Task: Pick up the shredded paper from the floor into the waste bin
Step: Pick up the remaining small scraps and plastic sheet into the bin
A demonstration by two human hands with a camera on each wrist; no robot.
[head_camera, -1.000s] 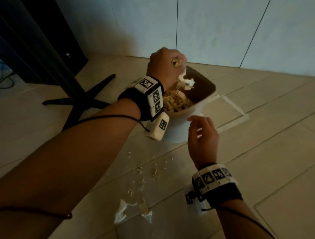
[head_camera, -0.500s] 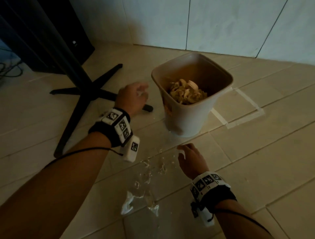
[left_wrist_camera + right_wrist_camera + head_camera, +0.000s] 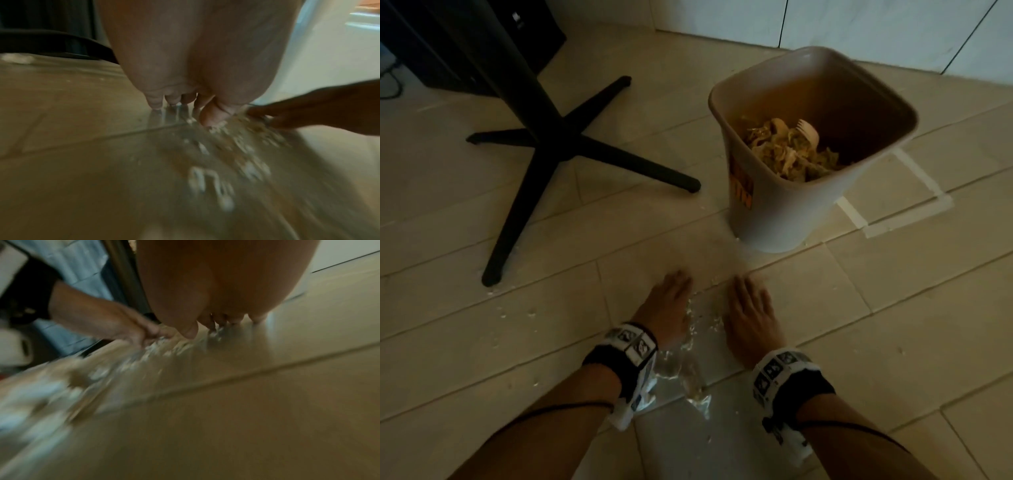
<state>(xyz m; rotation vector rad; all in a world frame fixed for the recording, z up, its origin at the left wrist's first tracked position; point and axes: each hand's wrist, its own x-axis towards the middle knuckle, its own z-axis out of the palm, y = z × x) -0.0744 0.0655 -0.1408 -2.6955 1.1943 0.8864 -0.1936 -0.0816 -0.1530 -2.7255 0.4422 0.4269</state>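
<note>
My left hand [image 3: 666, 301] and right hand [image 3: 750, 311] lie side by side on the tiled floor, fingers straight and pointing toward the bin. Small white scraps of shredded paper [image 3: 702, 318] lie in the narrow gap between them. In the left wrist view my left fingertips [image 3: 156, 104] touch the floor, with blurred scraps [image 3: 218, 128] by the thumb. The right wrist view has my right fingertips [image 3: 213, 326] on the floor beside the scraps [image 3: 160, 344]. The beige waste bin [image 3: 774, 219] stands just ahead, with shredded paper [image 3: 791, 154] and a wooden fork inside.
A black cross-shaped table base [image 3: 558, 144] stands to the left of the bin. White tape lines [image 3: 893, 222] mark the floor on the bin's right. A crumpled clear plastic piece [image 3: 688, 377] lies between my wrists. A few stray scraps [image 3: 530, 311] lie to the left.
My left hand left the bin after dropping paper, swung down and now lies flat on the floor. The right hand lowered and flattened beside it. The view has tilted down.
</note>
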